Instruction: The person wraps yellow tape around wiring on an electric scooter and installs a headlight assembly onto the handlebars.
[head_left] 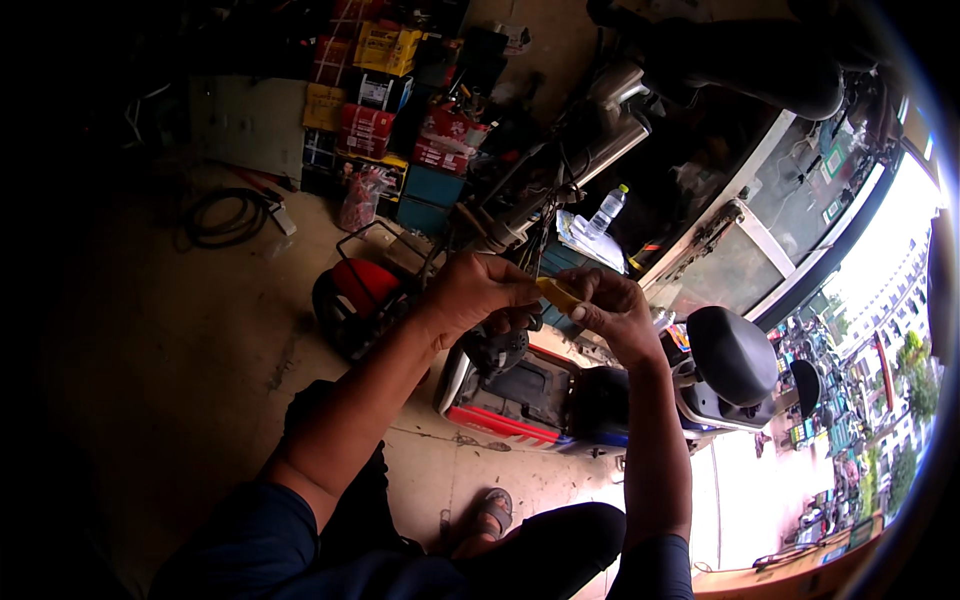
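Observation:
Near the centre of the head view, my left hand (pixel 474 293) pinches its fingers at thin dark wires (pixel 543 232) hanging from the front of a partly stripped scooter (pixel 510 402) with a red and black deck. My right hand (pixel 612 312) grips a small yellow object (pixel 558 295), perhaps a tape roll or tool, with thumb and fingers, right beside the left fingertips. What exactly the left fingertips hold is too small to make out. A black round part (pixel 500 349) sits just under my hands. The scooter's black seat (pixel 731 355) is right of my right forearm.
Stacked boxes (pixel 383 48) stand at the back, near a coiled black hose (pixel 215 216). A red and black machine (pixel 365 285) is on the floor at left. A water bottle (pixel 607 211) stands behind my hands. A glass-panelled frame (pixel 762 240) and a bright street opening are at right.

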